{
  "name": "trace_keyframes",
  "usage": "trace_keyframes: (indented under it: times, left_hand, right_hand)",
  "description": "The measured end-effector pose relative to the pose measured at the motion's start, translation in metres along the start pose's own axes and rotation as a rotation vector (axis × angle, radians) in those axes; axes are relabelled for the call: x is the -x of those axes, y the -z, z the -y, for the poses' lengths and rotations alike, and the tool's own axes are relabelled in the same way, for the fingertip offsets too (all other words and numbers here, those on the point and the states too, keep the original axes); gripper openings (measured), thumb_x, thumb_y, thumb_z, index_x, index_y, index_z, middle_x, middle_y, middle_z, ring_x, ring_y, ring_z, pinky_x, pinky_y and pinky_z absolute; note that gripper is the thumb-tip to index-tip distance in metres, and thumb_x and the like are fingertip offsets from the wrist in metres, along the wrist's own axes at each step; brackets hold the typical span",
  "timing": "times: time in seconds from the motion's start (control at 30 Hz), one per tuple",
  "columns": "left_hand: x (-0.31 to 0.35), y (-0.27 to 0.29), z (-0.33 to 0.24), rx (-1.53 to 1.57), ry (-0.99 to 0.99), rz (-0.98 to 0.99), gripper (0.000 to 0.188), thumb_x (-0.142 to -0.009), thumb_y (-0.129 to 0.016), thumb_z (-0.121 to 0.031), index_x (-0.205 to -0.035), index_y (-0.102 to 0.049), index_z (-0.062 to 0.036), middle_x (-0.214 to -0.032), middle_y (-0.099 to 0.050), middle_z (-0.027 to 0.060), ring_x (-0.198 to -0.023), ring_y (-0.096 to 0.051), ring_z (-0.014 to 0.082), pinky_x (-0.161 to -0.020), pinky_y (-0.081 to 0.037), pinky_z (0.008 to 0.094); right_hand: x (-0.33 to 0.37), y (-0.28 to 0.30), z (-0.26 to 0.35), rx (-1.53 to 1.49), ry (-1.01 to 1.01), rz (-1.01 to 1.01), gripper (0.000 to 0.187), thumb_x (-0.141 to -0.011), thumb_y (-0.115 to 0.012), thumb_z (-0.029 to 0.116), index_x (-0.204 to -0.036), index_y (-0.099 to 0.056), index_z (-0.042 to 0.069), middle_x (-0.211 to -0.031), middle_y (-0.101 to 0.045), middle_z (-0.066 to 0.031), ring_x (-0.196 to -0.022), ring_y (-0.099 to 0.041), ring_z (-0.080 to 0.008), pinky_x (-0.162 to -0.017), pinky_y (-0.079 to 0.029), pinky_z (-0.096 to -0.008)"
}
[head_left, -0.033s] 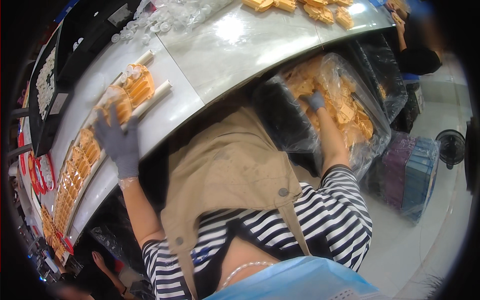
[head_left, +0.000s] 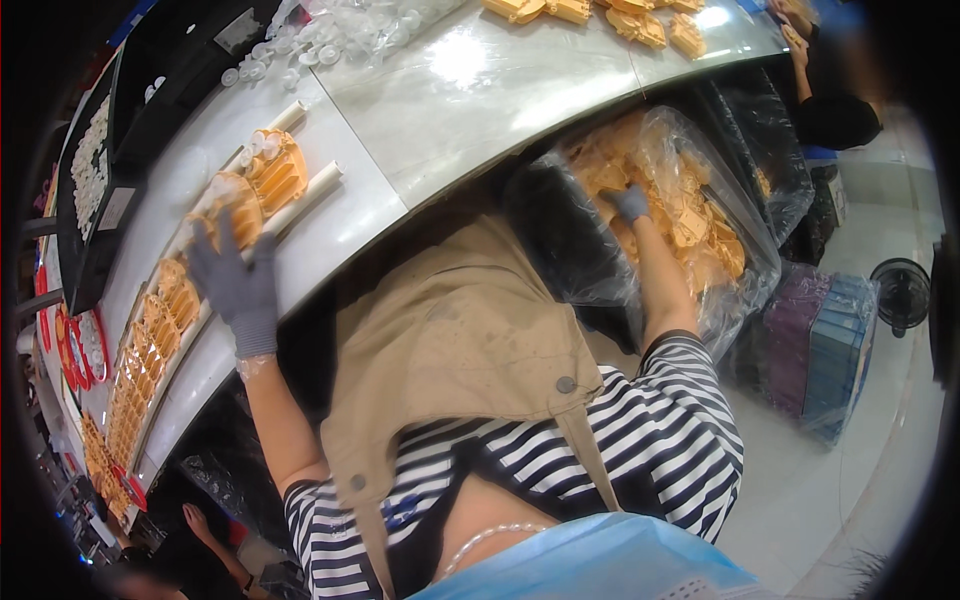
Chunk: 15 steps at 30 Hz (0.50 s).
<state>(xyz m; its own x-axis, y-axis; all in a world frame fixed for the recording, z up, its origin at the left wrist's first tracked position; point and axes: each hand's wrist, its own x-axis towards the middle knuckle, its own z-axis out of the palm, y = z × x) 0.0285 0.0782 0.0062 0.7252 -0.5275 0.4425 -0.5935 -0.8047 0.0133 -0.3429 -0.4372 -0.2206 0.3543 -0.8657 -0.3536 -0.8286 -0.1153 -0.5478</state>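
Note:
My left hand [head_left: 236,285], in a grey glove, lies with spread fingers over a row of orange plastic parts [head_left: 160,318] set between two cream rails [head_left: 310,188]. Its fingertips touch or hover just above one part; I cannot tell which. White round caps [head_left: 268,144] sit on the parts at the row's near-right end. My right hand [head_left: 630,204], gloved too, reaches into a black bin [head_left: 570,225] lined with clear plastic and heaped with loose orange parts [head_left: 692,218]. Most of its fingers are hidden among them, so any hold is not visible.
Clear plastic caps [head_left: 325,40] lie piled at the back of the table [head_left: 420,110], with more orange parts [head_left: 640,25] to the right. A black tray [head_left: 95,170] of small white pieces stands at left. Other people's arms [head_left: 803,72] show at the edges. A plastic-wrapped stool [head_left: 815,340] stands right.

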Motion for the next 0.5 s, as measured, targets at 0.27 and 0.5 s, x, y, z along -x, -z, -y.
trace_keyframes:
  times: [0.27, 0.5]
  left_hand:
    - [0.003, 0.000, 0.002, -0.027, 0.008, 0.009, 0.065, -0.087, -0.056, -0.056, -0.142, -0.044, -0.0234, -0.149, -0.033, 0.0174, -0.135, -0.030, 0.0433, -0.113, -0.017, 0.0573]
    - [0.002, 0.005, -0.002, -0.005, 0.006, 0.007, 0.065, -0.087, -0.056, -0.055, -0.142, -0.044, -0.0230, -0.146, -0.036, 0.0164, -0.135, -0.032, 0.0404, -0.113, -0.016, 0.0571]
  right_hand:
    - [0.012, 0.014, 0.017, -0.579, -0.292, 0.209, 0.052, -0.074, -0.079, 0.030, -0.113, -0.060, 0.001, -0.096, -0.060, -0.0084, -0.069, -0.056, -0.0197, -0.057, -0.045, -0.0288]
    - [-0.005, 0.043, -0.014, 0.132, 0.324, 0.518, 0.040, -0.082, -0.067, 0.012, -0.121, -0.059, 0.015, -0.096, -0.059, -0.0042, -0.078, -0.055, -0.0192, -0.067, -0.046, -0.0282]
